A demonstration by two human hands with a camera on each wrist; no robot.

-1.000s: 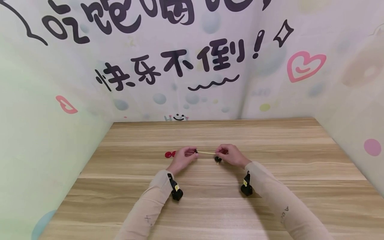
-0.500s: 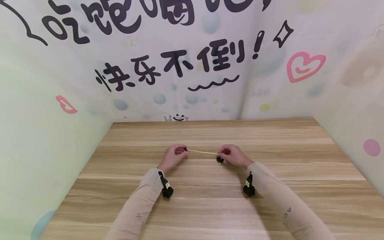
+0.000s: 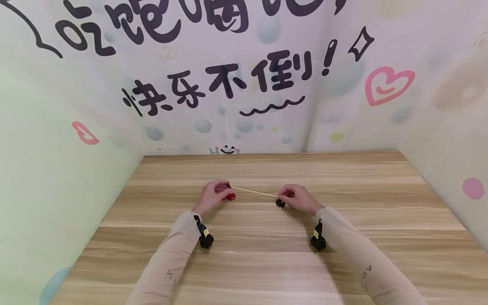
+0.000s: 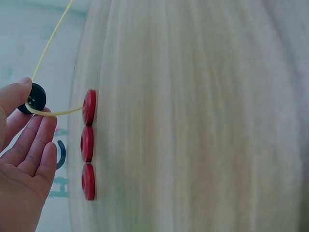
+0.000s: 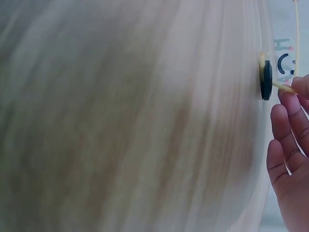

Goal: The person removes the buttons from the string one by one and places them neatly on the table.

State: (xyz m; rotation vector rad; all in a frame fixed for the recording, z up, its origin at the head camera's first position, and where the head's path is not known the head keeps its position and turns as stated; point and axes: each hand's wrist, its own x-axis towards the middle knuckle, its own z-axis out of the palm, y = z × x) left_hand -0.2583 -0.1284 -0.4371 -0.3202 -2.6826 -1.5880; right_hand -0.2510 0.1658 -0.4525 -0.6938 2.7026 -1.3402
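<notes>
My left hand [image 3: 210, 197] pinches a black button [image 4: 36, 97] between thumb and fingers, above the table. Yellow string [image 3: 254, 191] runs from that button across to my right hand [image 3: 298, 197], nearly straight. A loose end of string [image 4: 60, 113] hangs out of the same button, towards the red buttons [image 4: 87, 144]. My right thumb and forefinger pinch the string close to a second black button [image 5: 266, 80], which is threaded on it; a short string end [image 5: 262, 60] sticks out beyond. In the left wrist view three red buttons form a row on the tabletop.
The wood-grain table [image 3: 259, 237] ends at a printed wall panel [image 3: 267, 131] behind, with further panels at left and right. A small black camera hangs at each wrist, the left camera [image 3: 206, 239] and right camera [image 3: 318, 241], low over the table.
My left hand has moved left and slightly back with its black button, so the string between the hands has lengthened. A red button now shows right of its fingers. My right hand shifted slightly right.
</notes>
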